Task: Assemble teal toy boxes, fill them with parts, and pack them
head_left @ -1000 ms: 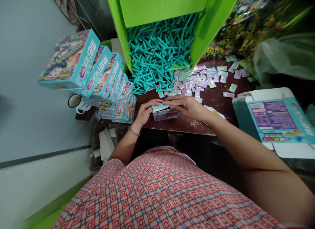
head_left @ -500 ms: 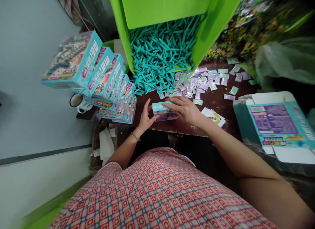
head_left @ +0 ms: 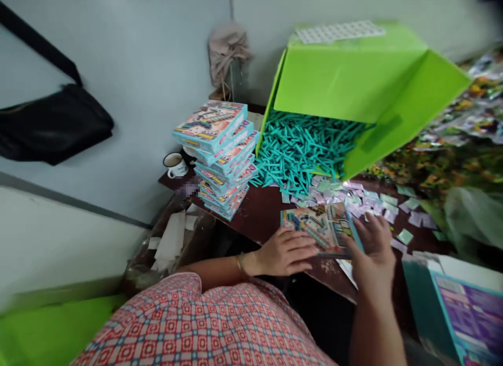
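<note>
A thin teal picture box lies face up at the table's front edge. My left hand rests on its near left part, fingers stretched out flat. At the right end is my right hand, somewhat blurred, its thumb over the box and its fingers spread; whether it touches the box I cannot tell. A white card peeks out beneath, partly hidden by the right hand. Beyond the box lie small purple and green sachets and a heap of teal plastic sticks.
The sticks spill from a tilted green bin. A leaning stack of similar boxes stands left, beside an enamel mug. A larger teal carton is at the right. Below the table's left end, a container holds paper scraps.
The view has swung left and up. The box, earlier tilted up with a narrow side showing, now lies flat. My left hand has come onto its face; my right hand is at its right end.
</note>
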Action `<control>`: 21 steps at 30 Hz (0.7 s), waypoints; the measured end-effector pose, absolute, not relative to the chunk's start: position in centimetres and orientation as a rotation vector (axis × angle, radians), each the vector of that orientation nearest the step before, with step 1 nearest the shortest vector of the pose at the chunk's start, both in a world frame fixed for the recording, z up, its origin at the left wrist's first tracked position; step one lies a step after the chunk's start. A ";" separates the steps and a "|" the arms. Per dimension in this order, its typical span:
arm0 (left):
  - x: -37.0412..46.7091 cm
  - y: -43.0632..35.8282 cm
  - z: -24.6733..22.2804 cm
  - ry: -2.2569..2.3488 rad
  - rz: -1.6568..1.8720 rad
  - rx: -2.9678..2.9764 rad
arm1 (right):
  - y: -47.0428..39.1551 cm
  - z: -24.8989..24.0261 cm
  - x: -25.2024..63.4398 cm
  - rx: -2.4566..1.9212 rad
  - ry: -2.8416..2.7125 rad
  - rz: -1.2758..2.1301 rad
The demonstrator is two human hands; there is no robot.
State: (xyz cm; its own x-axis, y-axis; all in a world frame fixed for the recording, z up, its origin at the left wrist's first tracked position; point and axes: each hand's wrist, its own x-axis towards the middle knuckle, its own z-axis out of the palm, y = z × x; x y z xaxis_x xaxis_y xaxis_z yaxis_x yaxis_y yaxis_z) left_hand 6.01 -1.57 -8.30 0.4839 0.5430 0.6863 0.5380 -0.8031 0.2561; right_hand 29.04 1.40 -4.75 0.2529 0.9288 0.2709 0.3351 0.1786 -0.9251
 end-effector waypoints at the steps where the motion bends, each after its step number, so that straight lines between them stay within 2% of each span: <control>1: 4.9 -2.0 -7.0 0.929 1.372 2.654 | 2.5 -3.8 29.8 -1.370 -1.188 0.709; 4: -0.5 -3.0 -4.3 1.114 1.770 2.357 | 6.3 0.8 30.6 -1.387 -0.983 0.775; 7: -6.8 -3.1 -3.9 1.545 2.112 1.913 | 11.0 7.0 28.1 -1.232 -1.164 0.833; 9: -10.4 -2.9 -4.7 1.730 2.199 1.639 | 14.6 11.2 24.3 -1.025 -1.338 0.910; 12: -14.0 -3.1 -6.4 1.847 2.208 1.319 | 19.8 16.6 16.6 -0.731 -1.506 1.085; 15: -15.7 -4.1 -8.1 1.913 2.143 1.161 | 24.0 19.6 8.5 -0.516 -1.620 1.260; 19: -17.0 -5.1 -10.5 1.980 2.008 1.067 | 27.7 19.9 0.8 -0.425 -1.687 1.443; 21: -17.5 -5.2 -12.0 1.971 1.951 0.977 | 29.0 19.1 -1.1 -0.466 -1.870 1.335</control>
